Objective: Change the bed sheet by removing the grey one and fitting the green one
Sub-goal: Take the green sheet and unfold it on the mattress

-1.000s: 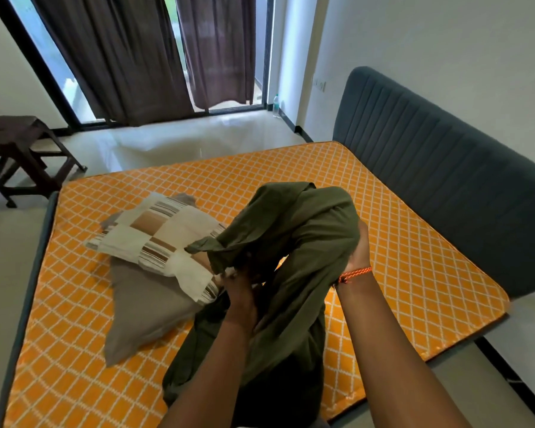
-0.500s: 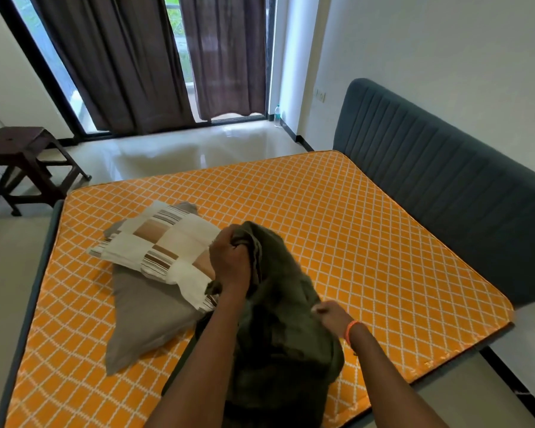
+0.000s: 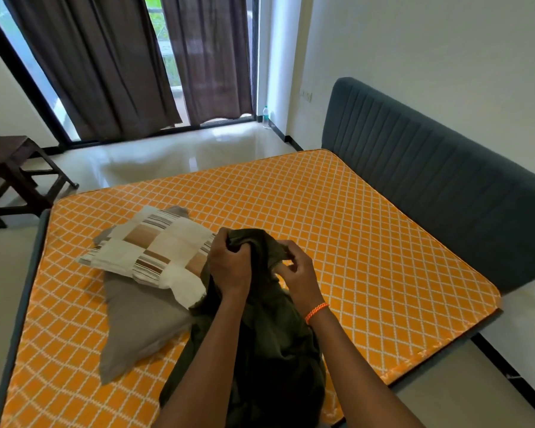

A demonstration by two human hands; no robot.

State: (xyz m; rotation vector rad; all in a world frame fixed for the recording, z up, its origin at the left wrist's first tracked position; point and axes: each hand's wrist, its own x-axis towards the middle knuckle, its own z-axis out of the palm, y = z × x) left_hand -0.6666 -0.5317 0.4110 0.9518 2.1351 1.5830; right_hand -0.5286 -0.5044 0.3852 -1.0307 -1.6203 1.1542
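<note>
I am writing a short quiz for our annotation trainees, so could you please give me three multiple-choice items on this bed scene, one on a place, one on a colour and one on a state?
1. Where does the striped pillow lie?
A. On top of the grey pillow
B. On the stool
C. Against the headboard

2. What colour is the bare mattress?
A. Blue with dots
B. Orange with a white lattice
C. Plain white

3. How is the green sheet right now?
A. Spread flat over the bed
B. Folded on the floor
C. Bunched up, gripped by both hands

Answers:
1 A, the striped pillow overlaps the grey one near the mattress's left part.
2 B, the orange and white pattern shows all around.
3 C, the left hand and right hand clutch its top while the rest hangs crumpled.
</note>
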